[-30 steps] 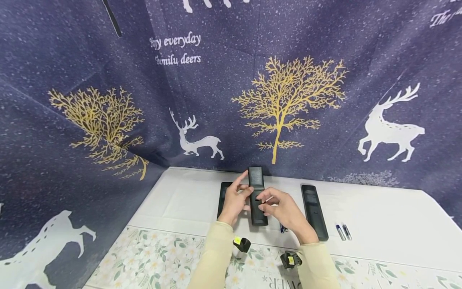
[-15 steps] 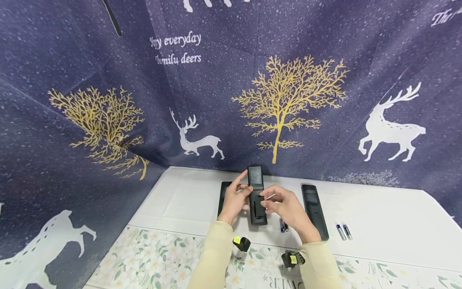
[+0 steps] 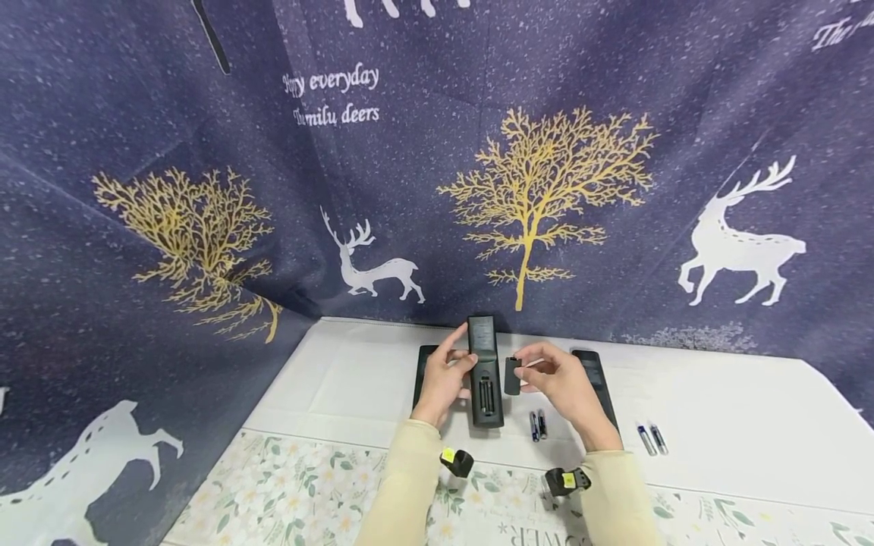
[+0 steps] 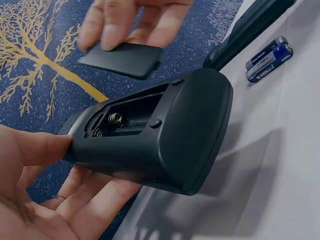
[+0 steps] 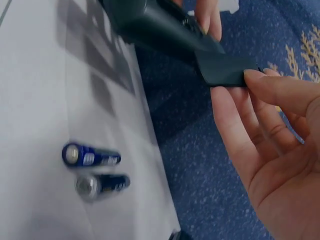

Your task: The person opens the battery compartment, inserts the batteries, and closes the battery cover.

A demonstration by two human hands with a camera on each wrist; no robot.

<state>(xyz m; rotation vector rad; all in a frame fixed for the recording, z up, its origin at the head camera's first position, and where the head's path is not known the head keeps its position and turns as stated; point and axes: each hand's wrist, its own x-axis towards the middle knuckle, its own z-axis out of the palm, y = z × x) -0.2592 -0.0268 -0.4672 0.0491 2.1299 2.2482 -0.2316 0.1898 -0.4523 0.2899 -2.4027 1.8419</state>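
My left hand grips a black remote control, back side up, thumb on one side and fingers beneath in the left wrist view. Its battery compartment is uncovered, with coiled springs at one end and no batteries inside. Just right of the remote, my right hand pinches the black battery cover between thumb and fingers, apart from the remote in the head view. Two blue-and-silver batteries lie side by side on the white table below the cover.
A second black remote lies partly hidden behind my left hand. Another remote is partly covered by my right hand. Farther right, two more batteries lie on the table. A dark printed cloth hangs behind.
The right hand has lifted the battery cover off the remote and moved it to the right, exposing the compartment. The left hand keeps holding the remote in nearly the same place.
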